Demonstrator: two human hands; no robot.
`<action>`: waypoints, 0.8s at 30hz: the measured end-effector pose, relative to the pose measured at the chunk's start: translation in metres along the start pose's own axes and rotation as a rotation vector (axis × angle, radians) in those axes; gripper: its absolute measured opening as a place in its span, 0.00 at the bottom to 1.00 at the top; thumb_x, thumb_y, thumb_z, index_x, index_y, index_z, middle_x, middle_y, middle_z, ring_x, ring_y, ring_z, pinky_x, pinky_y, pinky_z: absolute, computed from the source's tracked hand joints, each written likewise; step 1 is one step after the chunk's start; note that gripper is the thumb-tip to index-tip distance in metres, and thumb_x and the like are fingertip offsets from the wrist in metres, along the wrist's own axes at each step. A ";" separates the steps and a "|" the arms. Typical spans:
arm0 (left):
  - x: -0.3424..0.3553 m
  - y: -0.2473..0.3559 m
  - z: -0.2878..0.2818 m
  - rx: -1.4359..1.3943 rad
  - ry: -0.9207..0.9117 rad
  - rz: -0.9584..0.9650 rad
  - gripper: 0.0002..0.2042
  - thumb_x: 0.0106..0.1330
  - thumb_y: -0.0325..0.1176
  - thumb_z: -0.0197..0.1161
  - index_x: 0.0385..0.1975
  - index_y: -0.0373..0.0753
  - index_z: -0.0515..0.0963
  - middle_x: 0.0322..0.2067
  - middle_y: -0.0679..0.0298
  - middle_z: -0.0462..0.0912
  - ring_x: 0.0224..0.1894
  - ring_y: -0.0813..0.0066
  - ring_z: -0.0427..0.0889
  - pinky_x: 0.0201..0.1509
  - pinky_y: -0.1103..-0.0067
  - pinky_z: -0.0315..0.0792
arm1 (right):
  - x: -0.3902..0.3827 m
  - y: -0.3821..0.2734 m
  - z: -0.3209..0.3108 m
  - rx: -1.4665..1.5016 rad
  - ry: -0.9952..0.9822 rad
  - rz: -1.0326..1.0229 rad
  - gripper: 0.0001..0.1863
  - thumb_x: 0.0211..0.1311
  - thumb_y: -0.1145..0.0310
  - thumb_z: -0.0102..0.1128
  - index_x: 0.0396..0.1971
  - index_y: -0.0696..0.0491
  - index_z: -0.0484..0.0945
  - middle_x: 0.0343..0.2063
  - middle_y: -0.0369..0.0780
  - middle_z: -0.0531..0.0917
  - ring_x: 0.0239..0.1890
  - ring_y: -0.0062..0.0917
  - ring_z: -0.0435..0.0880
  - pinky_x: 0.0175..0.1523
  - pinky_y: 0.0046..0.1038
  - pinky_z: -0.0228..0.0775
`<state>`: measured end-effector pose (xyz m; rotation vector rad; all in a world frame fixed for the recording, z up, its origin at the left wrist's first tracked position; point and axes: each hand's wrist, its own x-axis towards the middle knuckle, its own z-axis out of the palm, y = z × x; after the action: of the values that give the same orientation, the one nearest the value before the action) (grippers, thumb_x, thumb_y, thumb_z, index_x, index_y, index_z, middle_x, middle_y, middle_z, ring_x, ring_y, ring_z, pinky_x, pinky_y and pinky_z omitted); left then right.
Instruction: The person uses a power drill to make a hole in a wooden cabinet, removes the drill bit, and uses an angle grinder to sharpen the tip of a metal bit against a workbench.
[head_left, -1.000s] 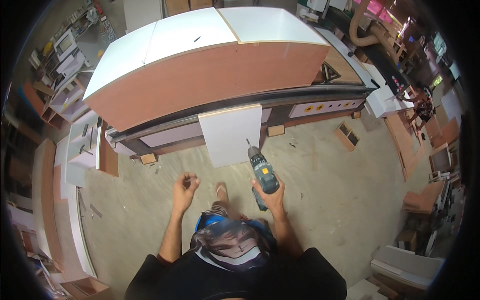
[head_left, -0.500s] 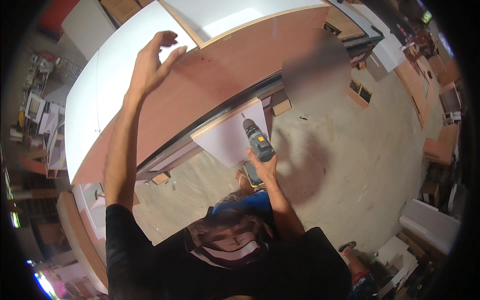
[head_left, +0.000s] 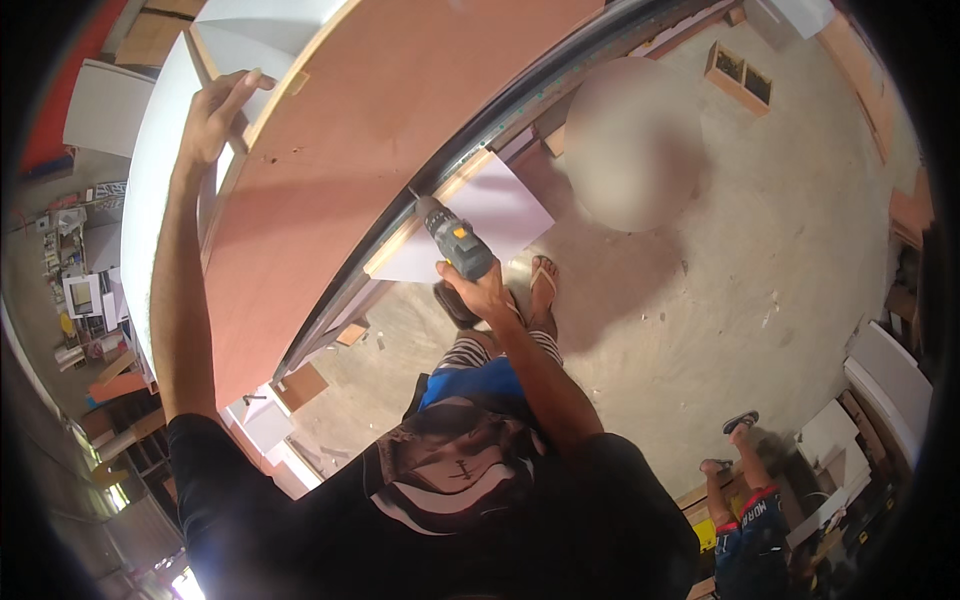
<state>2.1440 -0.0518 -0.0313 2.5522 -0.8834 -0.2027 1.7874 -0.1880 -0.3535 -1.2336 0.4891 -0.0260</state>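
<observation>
My left hand (head_left: 218, 119) grips the light wooden divider (head_left: 201, 55) at the top of a long white-topped cabinet with a reddish plywood side (head_left: 320, 225). My right hand (head_left: 480, 288) holds a grey cordless drill (head_left: 452, 240) with a yellow patch, its bit pointing up toward the plywood's lower edge, beside a black rail (head_left: 456, 150). Below the drill, a white board (head_left: 510, 210) with a light wooden edge rests by the rail; whether the bit touches anything I cannot tell.
My sandalled feet stand on the concrete floor (head_left: 700, 330). A two-compartment wooden box (head_left: 738, 77) lies at the upper right. Another person's legs (head_left: 745, 485) show at the lower right. Stacked boards (head_left: 885, 385) line the right rim; cluttered panels (head_left: 100, 310) fill the left.
My left hand has risen from in front of me to the cabinet's top. The drill has moved up and left toward the rail. My view has turned and moved closer to the cabinet.
</observation>
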 end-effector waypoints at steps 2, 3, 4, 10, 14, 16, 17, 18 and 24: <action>0.008 0.000 0.002 0.025 -0.064 -0.074 0.27 0.78 0.55 0.58 0.43 0.31 0.87 0.42 0.56 0.86 0.45 0.69 0.80 0.51 0.73 0.72 | 0.014 0.000 0.006 0.315 -0.005 0.114 0.12 0.63 0.70 0.73 0.43 0.57 0.83 0.29 0.35 0.86 0.29 0.18 0.83 0.36 0.25 0.77; 0.008 0.000 0.004 0.039 -0.094 -0.114 0.26 0.80 0.53 0.56 0.42 0.30 0.86 0.39 0.59 0.85 0.42 0.73 0.79 0.48 0.74 0.71 | 0.018 0.001 0.008 0.398 -0.008 0.121 0.14 0.62 0.71 0.73 0.46 0.57 0.81 0.31 0.36 0.85 0.30 0.20 0.83 0.35 0.26 0.77; 0.011 0.002 0.003 0.060 -0.088 -0.102 0.26 0.80 0.53 0.56 0.41 0.30 0.86 0.38 0.60 0.84 0.42 0.73 0.79 0.48 0.75 0.71 | 0.025 0.002 0.012 0.480 -0.013 0.117 0.17 0.62 0.73 0.73 0.49 0.58 0.80 0.33 0.36 0.83 0.31 0.21 0.82 0.33 0.27 0.77; 0.006 0.018 0.011 -0.004 0.026 -0.041 0.29 0.76 0.58 0.60 0.33 0.32 0.87 0.32 0.58 0.84 0.34 0.72 0.78 0.41 0.75 0.70 | 0.044 0.024 0.041 0.852 -0.078 0.123 0.11 0.66 0.72 0.66 0.45 0.57 0.80 0.26 0.38 0.81 0.26 0.23 0.79 0.32 0.28 0.74; 0.003 0.009 0.008 0.035 0.009 -0.123 0.28 0.78 0.55 0.59 0.33 0.31 0.86 0.32 0.62 0.83 0.35 0.76 0.77 0.41 0.78 0.69 | 0.046 0.026 0.047 0.963 -0.070 0.178 0.10 0.65 0.73 0.63 0.45 0.56 0.80 0.24 0.38 0.79 0.25 0.25 0.79 0.32 0.31 0.74; 0.003 0.015 0.010 0.032 0.022 -0.131 0.28 0.77 0.56 0.60 0.33 0.32 0.87 0.30 0.64 0.83 0.32 0.78 0.76 0.39 0.79 0.68 | 0.048 0.027 0.047 0.984 -0.088 0.244 0.08 0.65 0.70 0.63 0.42 0.53 0.78 0.24 0.37 0.79 0.25 0.25 0.78 0.34 0.32 0.73; 0.001 0.022 0.011 0.019 0.041 -0.093 0.28 0.77 0.57 0.60 0.33 0.32 0.87 0.28 0.64 0.83 0.30 0.78 0.76 0.38 0.80 0.67 | 0.048 0.029 0.047 1.029 -0.107 0.294 0.08 0.65 0.68 0.63 0.41 0.52 0.78 0.25 0.36 0.79 0.25 0.24 0.77 0.35 0.32 0.73; -0.002 0.024 0.012 0.004 0.060 -0.055 0.28 0.76 0.57 0.60 0.32 0.32 0.87 0.27 0.65 0.82 0.29 0.79 0.76 0.37 0.80 0.67 | 0.048 0.032 0.046 1.071 -0.126 0.344 0.08 0.65 0.66 0.63 0.40 0.51 0.77 0.25 0.35 0.78 0.26 0.23 0.77 0.36 0.32 0.72; -0.003 0.010 0.014 0.009 0.110 -0.012 0.31 0.75 0.60 0.61 0.29 0.31 0.88 0.23 0.61 0.83 0.29 0.77 0.78 0.36 0.78 0.70 | 0.042 0.031 0.054 1.001 -0.100 0.270 0.12 0.65 0.64 0.65 0.44 0.52 0.78 0.25 0.34 0.76 0.26 0.23 0.75 0.36 0.32 0.71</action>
<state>2.1320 -0.0619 -0.0394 2.5501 -0.8289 -0.0614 1.8378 -0.1404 -0.3830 -0.1842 0.4594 0.0199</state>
